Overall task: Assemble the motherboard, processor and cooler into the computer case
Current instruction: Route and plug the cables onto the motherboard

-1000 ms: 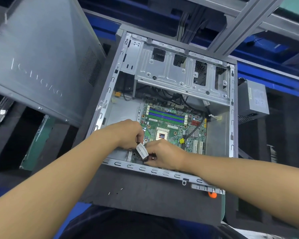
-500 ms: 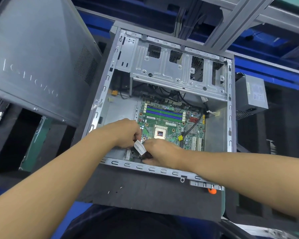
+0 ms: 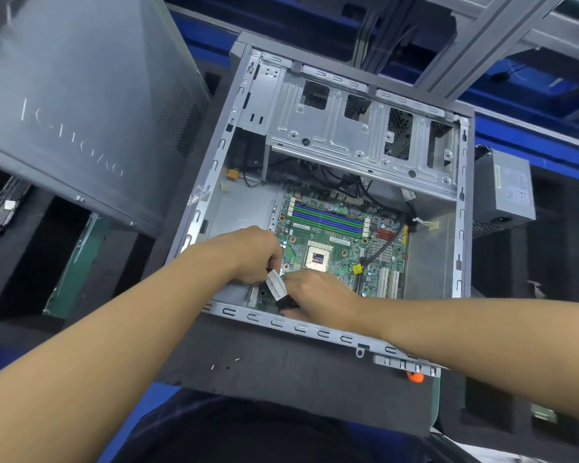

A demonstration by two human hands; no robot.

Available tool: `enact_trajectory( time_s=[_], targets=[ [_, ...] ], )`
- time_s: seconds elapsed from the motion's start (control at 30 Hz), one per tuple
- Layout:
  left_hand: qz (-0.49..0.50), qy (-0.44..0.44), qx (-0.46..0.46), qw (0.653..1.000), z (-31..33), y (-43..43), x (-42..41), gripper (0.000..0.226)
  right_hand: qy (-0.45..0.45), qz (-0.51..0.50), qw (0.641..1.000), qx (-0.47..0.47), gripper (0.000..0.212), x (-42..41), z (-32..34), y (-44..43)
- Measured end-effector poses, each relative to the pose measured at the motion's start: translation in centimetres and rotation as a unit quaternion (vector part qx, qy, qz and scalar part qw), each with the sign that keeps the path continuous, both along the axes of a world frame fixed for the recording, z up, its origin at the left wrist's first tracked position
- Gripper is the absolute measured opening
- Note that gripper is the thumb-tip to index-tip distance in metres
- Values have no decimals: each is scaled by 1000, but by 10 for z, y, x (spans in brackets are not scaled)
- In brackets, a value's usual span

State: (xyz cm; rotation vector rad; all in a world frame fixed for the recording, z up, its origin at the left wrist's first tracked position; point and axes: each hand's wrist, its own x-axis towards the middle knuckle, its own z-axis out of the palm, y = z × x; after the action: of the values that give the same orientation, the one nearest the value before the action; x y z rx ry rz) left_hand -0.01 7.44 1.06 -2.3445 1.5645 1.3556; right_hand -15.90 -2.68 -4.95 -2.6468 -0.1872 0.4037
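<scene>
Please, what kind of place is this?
Probably a computer assembly or repair bench: an open computer case holding a motherboard lies on dark foam, a side panel and power supply beside it.

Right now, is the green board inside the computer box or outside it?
Inside. The motherboard lies flat in the open case, walls around it. Left hand and right hand hold a labelled cable at its near edge.
</scene>
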Motion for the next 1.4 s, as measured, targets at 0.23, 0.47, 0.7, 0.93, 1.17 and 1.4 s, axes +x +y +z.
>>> enact_trajectory(
  time_s=[0.23,0.47,0.7,0.93,1.17,1.4],
  targets=[
    [-1,-1,2,1000,0,-2,0,26,5,-13,1000,27,17,3,-1,2],
    [-9,0,-5,1000,0,-2,-1,24,-6,-4,1000,10,20,2,-3,2],
    [-7,6,-10,1000,0,0,-1,24,-14,9,999,33,18,0,0,-2],
    [-16,4,-19,1000,0,1,0,24,-15,10,999,46,19,0,4,-3],
    [-18,2,-22,1000,-1,2,0,21,9,21,998,51,19,1,13,-7],
    [-18,4,-15,1000,-4,0,0,23,12,43,999,8,22,4,10,-2]
  ],
)
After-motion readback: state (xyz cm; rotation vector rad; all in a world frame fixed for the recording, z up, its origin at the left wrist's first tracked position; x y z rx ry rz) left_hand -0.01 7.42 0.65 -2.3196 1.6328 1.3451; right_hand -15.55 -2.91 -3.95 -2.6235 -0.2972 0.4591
